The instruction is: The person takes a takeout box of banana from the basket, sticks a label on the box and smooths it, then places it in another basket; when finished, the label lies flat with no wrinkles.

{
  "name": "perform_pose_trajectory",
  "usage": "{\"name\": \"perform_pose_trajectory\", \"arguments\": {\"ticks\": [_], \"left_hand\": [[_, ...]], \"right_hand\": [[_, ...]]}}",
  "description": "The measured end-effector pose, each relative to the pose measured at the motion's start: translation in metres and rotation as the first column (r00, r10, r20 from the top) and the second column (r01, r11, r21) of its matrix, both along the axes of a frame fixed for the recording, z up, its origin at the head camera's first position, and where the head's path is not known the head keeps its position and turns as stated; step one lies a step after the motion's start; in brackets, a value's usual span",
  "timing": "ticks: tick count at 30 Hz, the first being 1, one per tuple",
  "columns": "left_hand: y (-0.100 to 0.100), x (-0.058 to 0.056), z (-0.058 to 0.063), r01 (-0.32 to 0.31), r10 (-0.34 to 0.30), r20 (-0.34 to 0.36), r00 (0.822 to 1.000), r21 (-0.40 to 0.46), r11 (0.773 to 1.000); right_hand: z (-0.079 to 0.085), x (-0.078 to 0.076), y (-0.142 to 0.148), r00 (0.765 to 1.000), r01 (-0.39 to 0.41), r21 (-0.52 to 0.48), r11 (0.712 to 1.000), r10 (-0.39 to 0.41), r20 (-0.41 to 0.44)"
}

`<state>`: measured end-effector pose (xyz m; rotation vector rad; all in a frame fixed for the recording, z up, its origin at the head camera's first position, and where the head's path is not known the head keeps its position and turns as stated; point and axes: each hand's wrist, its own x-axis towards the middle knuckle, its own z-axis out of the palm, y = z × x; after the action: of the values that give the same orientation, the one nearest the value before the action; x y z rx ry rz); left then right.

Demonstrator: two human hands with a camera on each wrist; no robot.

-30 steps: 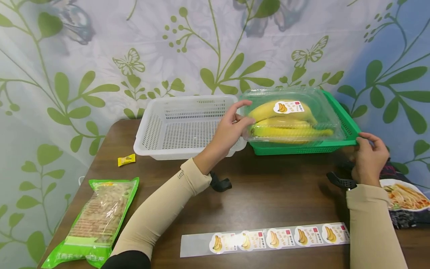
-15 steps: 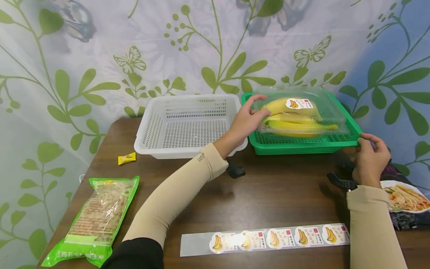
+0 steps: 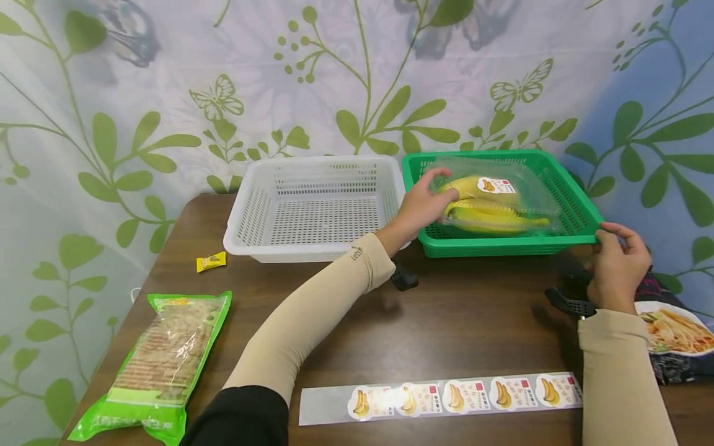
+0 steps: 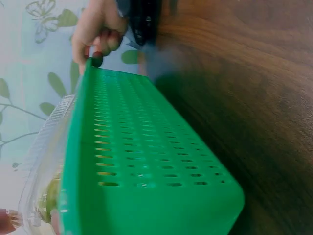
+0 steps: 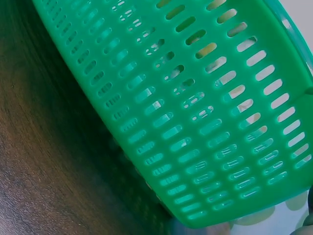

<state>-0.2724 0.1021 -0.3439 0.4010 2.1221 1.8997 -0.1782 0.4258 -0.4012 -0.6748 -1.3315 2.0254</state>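
Note:
My left hand (image 3: 426, 199) pinches the left end of a clear plastic clamshell box (image 3: 535, 192) in the head view. Yellow bananas (image 3: 491, 220) lie inside it, and a banana sticker (image 3: 497, 185) is on its lid. The box sits down within the green basket (image 3: 507, 246), whose wall of slots fills much of both wrist views. At the basket's front right corner my right hand (image 3: 619, 263) pinches the rim between thumb and fingers. In the left wrist view that same right hand (image 4: 100, 32) shows at the basket's far corner.
A white basket (image 3: 301, 253) stands left of the green one. A strip of banana stickers (image 3: 457, 396) lies at the table's front. On the left are a small yellow packet (image 3: 211, 262) and a green-edged food bag (image 3: 162, 365). A dark package (image 3: 677, 328) lies beyond the right forearm.
My left hand has carried the banana box rightward, then lowered it from above the green basket into it. The right hand has stayed at the basket's corner.

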Motion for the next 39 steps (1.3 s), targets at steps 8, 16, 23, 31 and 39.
{"name": "perform_pose_trajectory", "arguments": {"ticks": [8, 16, 23, 31, 39], "left_hand": [[0.015, -0.003, -0.005, -0.032, 0.029, -0.021, 0.999, -0.12, 0.992], [0.021, -0.005, -0.005, -0.037, 0.035, -0.02, 0.999, -0.144, 0.989], [0.028, -0.008, 0.0, -0.032, 0.021, -0.045, 0.999, -0.271, 0.962], [0.033, -0.013, 0.005, 0.046, -0.062, -0.023, 0.998, -0.434, 0.899], [0.045, -0.007, -0.003, 0.057, -0.106, -0.04, 0.994, -0.628, 0.776]], "right_hand": [[0.002, -0.001, -0.001, 1.0, -0.011, -0.002, 1.0, 0.011, -0.008], [-0.001, -0.003, -0.002, 1.0, -0.012, 0.004, 1.0, 0.012, -0.026], [-0.001, -0.003, -0.001, 0.999, -0.004, -0.005, 1.0, 0.003, -0.044], [0.001, -0.005, -0.001, 0.999, -0.008, 0.006, 1.0, 0.008, -0.038], [0.0, 0.001, 0.0, 1.0, -0.01, -0.021, 1.0, 0.01, -0.022]]}}
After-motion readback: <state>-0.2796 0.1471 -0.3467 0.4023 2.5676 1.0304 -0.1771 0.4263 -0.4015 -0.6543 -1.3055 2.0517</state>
